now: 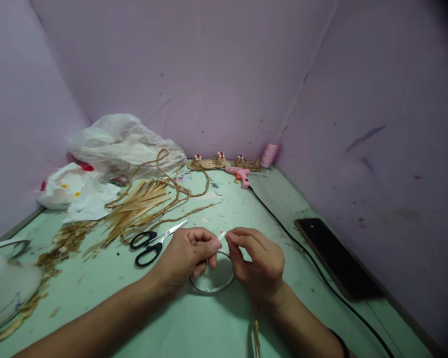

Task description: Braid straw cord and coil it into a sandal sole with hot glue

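Green worktop (216,328) against lilac walls | left hand (188,256) and right hand (257,258) pinch a small white strip (222,234) between them, over a metal ring (212,279) | scissors (153,242) just left of the left hand | phone (338,258) right of the right hand.

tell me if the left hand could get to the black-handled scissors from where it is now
Probably yes. The black-handled scissors lie flat on the green table just beyond the left hand, with nothing between them. But its fingers pinch a small white strip, so it would have to let go.
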### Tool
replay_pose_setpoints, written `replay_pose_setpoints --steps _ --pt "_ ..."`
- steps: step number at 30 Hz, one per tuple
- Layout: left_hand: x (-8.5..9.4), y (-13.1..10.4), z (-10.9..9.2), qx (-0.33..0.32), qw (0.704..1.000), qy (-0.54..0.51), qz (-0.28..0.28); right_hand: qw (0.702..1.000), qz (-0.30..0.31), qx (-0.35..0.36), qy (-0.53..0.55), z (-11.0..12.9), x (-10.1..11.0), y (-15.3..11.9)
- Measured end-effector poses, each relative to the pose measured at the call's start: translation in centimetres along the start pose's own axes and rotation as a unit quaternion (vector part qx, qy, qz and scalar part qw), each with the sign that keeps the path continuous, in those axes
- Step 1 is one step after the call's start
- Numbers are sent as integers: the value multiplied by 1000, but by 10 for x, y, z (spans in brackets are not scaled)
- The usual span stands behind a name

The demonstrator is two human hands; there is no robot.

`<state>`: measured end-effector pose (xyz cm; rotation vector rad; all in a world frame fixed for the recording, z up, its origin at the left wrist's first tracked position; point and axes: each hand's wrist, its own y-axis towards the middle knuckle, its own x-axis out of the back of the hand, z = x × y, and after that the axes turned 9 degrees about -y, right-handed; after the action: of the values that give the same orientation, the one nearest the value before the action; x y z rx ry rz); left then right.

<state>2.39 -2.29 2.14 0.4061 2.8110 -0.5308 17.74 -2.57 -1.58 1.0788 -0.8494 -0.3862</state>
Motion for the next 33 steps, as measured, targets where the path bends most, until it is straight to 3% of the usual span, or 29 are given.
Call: replay_pose_setpoints --steps 5,7,9,11,14,17,21,23,26,30,33 --pt "-7 -7 -3 -50 995 81 -25 998 4 -46 50 5 1 1" --pt "-7 -8 -4 -59 992 113 -26 989 9 -110 97 9 2 2" --pt "-6 -7 -6 -56 989 136 -24 963 32 -219 152 13 4 5" --pt "-3 -4 -9 -47 987 155 -17 903 77 -355 227 16 6 11" --pt "2 0 -12 -24 986 167 0 760 145 -519 364 17 9 19" --pt "7 2 -14 -1 987 161 15 630 164 -589 478 15 10 22" --pt "11 3 -15 16 986 162 31 523 224 -607 555 13 9 23" --pt "12 4 -16 17 984 174 34 483 257 -613 570 12 9 23" --pt "10 5 -15 19 982 188 23 445 269 -631 575 11 7 23" --pt "6 4 -16 43 981 187 2 421 268 -641 583 9 6 23" --pt "7 2 -18 53 981 184 20 422 275 -634 587 8 6 23"
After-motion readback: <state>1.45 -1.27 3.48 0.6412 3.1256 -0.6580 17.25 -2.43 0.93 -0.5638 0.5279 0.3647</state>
